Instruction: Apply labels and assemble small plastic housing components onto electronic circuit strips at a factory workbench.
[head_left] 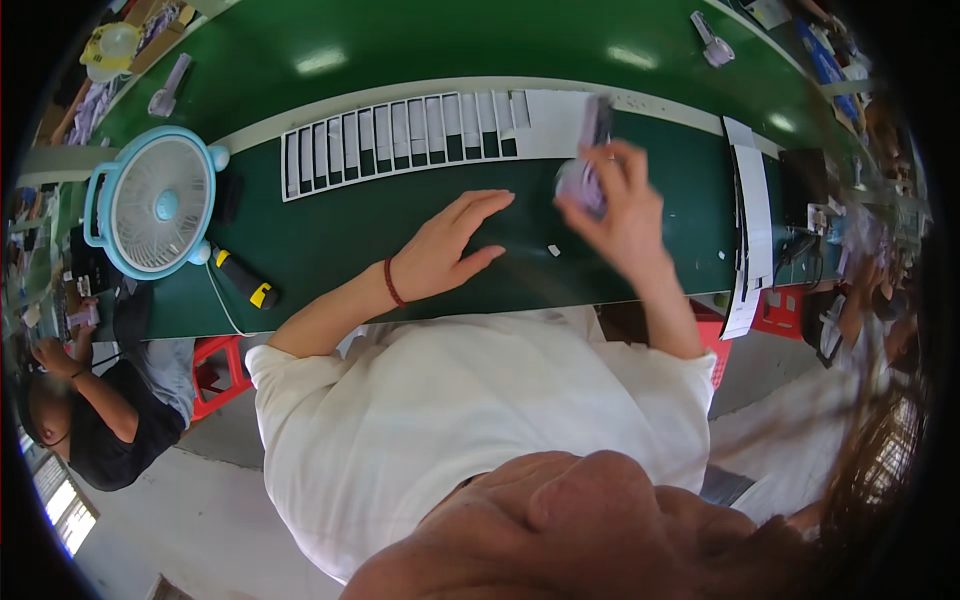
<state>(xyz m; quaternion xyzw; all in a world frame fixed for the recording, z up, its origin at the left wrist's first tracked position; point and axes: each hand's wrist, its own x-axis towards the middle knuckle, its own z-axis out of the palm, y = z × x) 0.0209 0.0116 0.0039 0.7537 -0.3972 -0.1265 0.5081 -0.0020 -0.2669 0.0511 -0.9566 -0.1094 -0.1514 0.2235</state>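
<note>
In my right hand (630,215) is a small lavender handheld fan (580,185), its round head down and its darker handle pointing away from me. Motion blurs it, so its details cannot be made out. My left hand (445,245), with a dark red cord on the wrist, hovers over the green table with fingers stretched and nothing in them. Beyond both hands lies a long white sheet (555,125) with a row of rectangular strips, several of them gone. A tiny white scrap (554,250) rests on the table between my hands.
A light blue desk fan (150,205) and a black-and-yellow screwdriver (245,280) are at the left. White sheets (745,220) overhang the front edge at the right. More handheld fans (172,88) lie on the green surface behind. A person (110,410) sits at far left.
</note>
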